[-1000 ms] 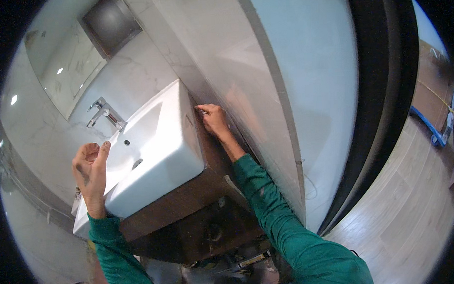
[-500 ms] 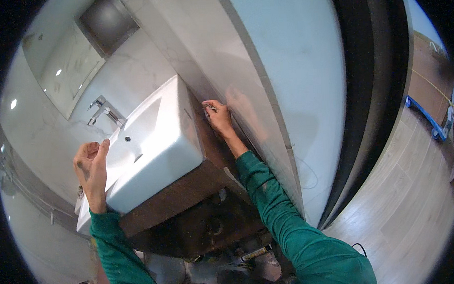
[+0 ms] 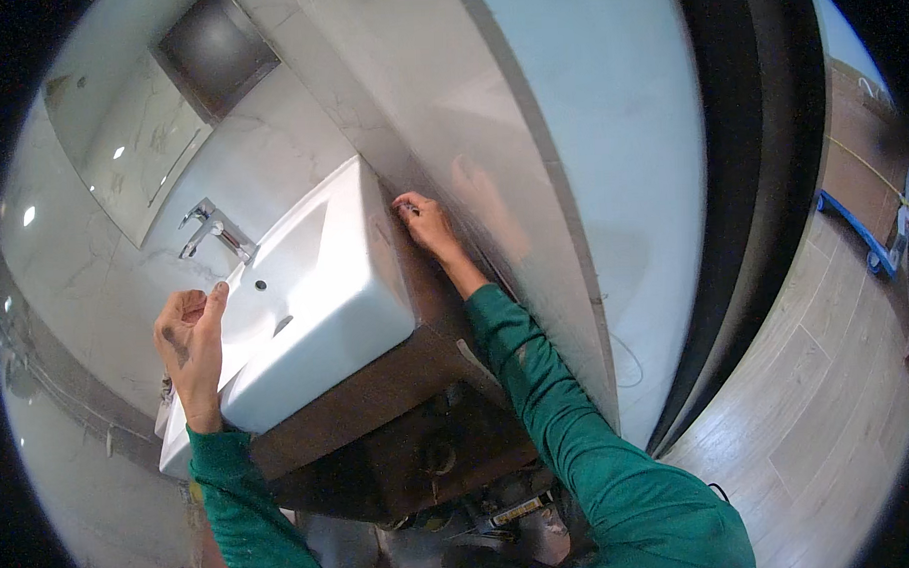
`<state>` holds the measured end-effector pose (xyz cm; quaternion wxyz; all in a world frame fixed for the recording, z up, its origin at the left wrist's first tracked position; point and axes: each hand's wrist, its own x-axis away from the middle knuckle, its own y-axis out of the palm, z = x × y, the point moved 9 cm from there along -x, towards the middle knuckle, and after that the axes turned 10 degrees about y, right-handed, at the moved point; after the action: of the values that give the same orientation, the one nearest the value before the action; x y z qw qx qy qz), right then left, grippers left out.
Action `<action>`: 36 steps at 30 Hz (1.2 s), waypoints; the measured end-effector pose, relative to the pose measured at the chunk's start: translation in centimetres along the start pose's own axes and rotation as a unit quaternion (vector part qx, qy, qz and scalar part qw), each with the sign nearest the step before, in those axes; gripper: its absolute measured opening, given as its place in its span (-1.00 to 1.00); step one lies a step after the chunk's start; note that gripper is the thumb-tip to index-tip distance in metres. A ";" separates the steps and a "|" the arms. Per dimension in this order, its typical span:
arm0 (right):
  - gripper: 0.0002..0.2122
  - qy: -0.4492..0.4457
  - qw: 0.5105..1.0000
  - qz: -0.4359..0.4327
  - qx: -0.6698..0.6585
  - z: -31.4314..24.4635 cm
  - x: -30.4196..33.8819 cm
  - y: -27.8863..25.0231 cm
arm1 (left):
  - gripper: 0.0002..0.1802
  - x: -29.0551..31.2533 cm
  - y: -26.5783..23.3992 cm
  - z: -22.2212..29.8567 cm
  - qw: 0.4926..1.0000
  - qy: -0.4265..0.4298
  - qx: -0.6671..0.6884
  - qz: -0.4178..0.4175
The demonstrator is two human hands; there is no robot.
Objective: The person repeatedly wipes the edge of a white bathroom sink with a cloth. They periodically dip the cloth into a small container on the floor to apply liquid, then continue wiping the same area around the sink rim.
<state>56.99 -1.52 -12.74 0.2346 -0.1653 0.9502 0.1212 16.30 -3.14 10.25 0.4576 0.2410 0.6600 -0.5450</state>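
Note:
My left hand [image 3: 189, 338] is raised over the left part of the white washbasin [image 3: 321, 339], its fingers curled in and its thumb pointing up. Nothing shows in that hand, and a dark smudge marks its skin. Between the basin's right side and the marble-look wall, my right hand [image 3: 431, 230] has its fingertips pinched on something small and dark, too hidden to name. The basin rests on a brown vanity cabinet [image 3: 354, 408], open below. Behind it stands a chrome faucet [image 3: 219, 232].
A mirror [image 3: 119, 145] hangs on the wall at upper left. Several things lie under the cabinet, among them a tube [image 3: 520, 510]. A blue-tinted panel [image 3: 611, 178] rises on my right, beside a dark frame [image 3: 751, 173] and a wood-look floor [image 3: 809, 412] with a blue strip [image 3: 858, 232].
My right hand has moved slightly farther back along the basin's side. The whole view has shifted a little, and my left hand keeps its pose.

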 end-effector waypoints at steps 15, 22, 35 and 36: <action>-0.82 -0.016 0.999 -0.001 -0.033 -0.5 0.7 -0.3 | -0.50 0.0 0.2 -1.1 1.000 -0.009 0.003 -0.002; -0.84 0.019 0.991 0.030 -0.132 -0.4 3.5 -2.9 | -0.43 0.0 0.0 -1.4 1.000 -0.009 0.005 0.013; -0.78 0.089 0.942 -0.302 -0.115 -1.4 -2.9 2.8 | -0.38 -0.2 0.0 -0.6 1.000 -0.010 -0.001 0.006; -0.78 0.083 0.945 -0.297 -0.113 -1.4 -3.3 2.3 | -0.38 -0.1 0.0 -0.7 1.000 -0.016 -0.006 0.004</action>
<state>58.37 0.98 -9.60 0.1604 -0.4749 0.8542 0.1385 16.08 -2.50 10.34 0.4721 0.2321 0.6550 -0.5425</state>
